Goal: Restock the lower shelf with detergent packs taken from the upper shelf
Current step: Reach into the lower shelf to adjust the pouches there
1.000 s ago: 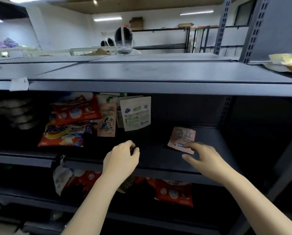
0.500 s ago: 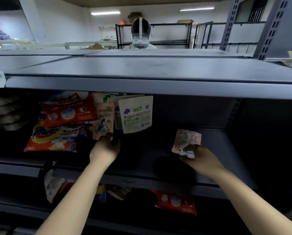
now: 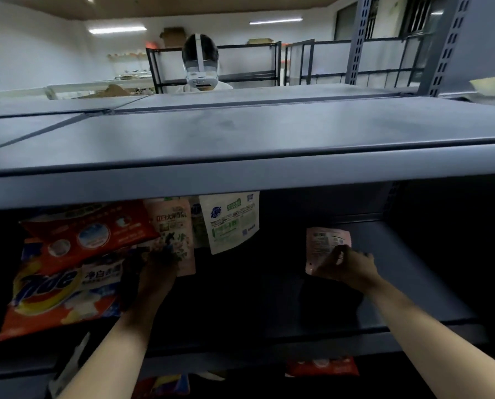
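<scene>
Risk: right hand (image 3: 347,266) pinches small pink pack (image 3: 325,243) by its edge, could slip; left hand (image 3: 157,272) closes on floral pouch (image 3: 177,234), neighbouring white pouch (image 3: 232,221) may topple.

The single head view looks forward and slightly down from close in front of the rack, level with the upper shelf (image 3: 384,298), the room behind.
</scene>
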Motion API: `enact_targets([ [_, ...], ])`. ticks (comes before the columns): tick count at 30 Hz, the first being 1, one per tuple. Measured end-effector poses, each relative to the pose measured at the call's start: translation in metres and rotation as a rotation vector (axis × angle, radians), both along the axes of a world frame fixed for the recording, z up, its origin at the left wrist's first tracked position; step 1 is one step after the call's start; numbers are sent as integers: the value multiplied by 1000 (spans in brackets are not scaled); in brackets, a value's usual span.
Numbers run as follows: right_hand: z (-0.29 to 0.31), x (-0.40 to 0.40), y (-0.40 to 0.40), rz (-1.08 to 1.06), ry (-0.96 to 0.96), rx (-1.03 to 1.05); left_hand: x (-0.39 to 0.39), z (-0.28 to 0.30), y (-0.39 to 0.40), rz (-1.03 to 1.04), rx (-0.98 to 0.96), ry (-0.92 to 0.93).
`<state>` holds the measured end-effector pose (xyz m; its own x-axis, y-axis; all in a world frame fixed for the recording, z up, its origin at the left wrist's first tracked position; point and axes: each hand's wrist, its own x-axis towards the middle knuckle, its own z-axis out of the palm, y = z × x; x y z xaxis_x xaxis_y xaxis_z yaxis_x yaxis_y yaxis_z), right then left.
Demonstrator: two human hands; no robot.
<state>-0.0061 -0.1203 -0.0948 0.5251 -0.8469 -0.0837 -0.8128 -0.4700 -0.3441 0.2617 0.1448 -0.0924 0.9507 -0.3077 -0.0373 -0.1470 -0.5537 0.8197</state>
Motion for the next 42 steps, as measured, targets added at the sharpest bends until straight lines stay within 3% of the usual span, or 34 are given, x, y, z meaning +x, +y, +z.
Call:
enact_targets([
  [4, 2, -3, 0, 89, 124, 52, 20, 2, -10, -13, -231, 152],
  [7, 3, -3, 7, 127, 201, -131, 27, 2, -14, 20, -370, 250],
  [11, 5, 3, 15, 181, 261, -260, 26, -7, -15, -33, -382, 477],
  [18, 17, 20, 19, 265, 415, -288, -6, 9, -26, -100, -356, 270],
  [22, 19, 16, 20, 283, 407, -332, -23, 11, -25, -146, -422, 348],
  [28, 14, 2, 17, 230, 165, -373, -43, 9, -15, -75, -531, 363],
  [34, 34, -13, 6, 66, -613, -257, -68, 20, -23, -74, -588, 299],
  [36, 41, -18, 2, 18, -773, -244, -76, 24, -30, -70, -603, 291],
  [42, 33, -40, -14, 2, -850, 11, -108, 20, -48, -84, -622, 291],
])
